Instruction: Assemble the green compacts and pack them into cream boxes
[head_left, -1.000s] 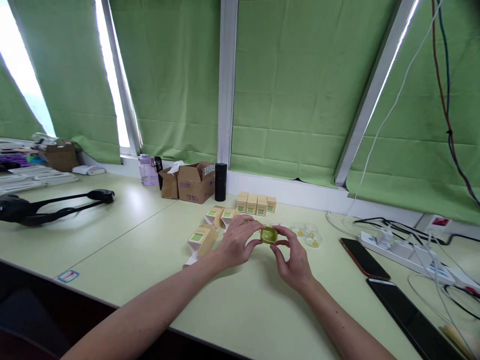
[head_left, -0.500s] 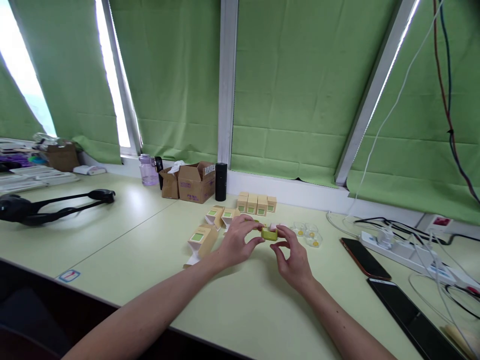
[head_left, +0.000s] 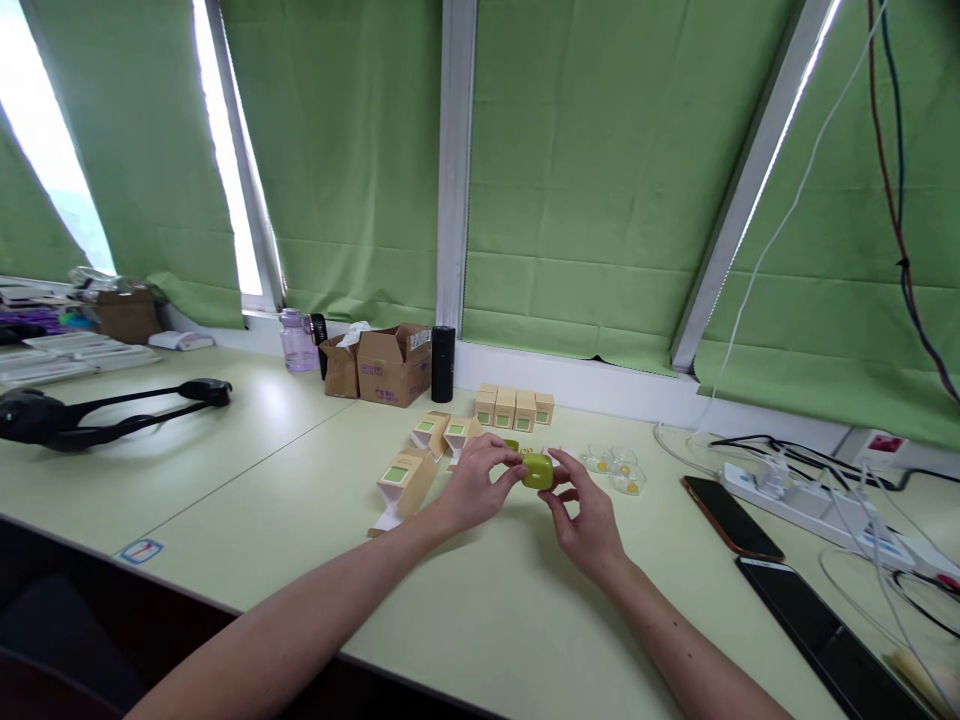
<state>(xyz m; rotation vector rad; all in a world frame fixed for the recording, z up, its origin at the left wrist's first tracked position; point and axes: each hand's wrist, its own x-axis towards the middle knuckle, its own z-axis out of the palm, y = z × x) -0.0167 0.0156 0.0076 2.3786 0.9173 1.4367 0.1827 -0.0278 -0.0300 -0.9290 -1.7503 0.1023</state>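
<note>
Over the table, a small glossy green rounded case (head_left: 538,471) is held up between my two hands. My left hand (head_left: 480,482) pinches its left side with thumb and fingertips. On the other side, my right hand (head_left: 589,515) grips the case's right edge, fingers bent and thumb lower down. Just behind the case lies another small green piece (head_left: 511,445), partly covered by my fingers. Clear plastic holders with yellow dots (head_left: 621,465) rest beyond my right hand. Opened cardboard boxes with green labels (head_left: 405,482) lie left of my left hand.
Several small closed boxes (head_left: 514,408) stand in a row at the back. A black cylinder (head_left: 442,364), a larger carton (head_left: 394,365) and a lilac bottle (head_left: 298,342) are farther left. To the right are two phones (head_left: 731,517) and a power strip (head_left: 814,510) with tangled cables.
The green case has turned in my fingers: a hollow-looking side showed before, and its smooth rounded face shows now. My hands stay in nearly the same place.
</note>
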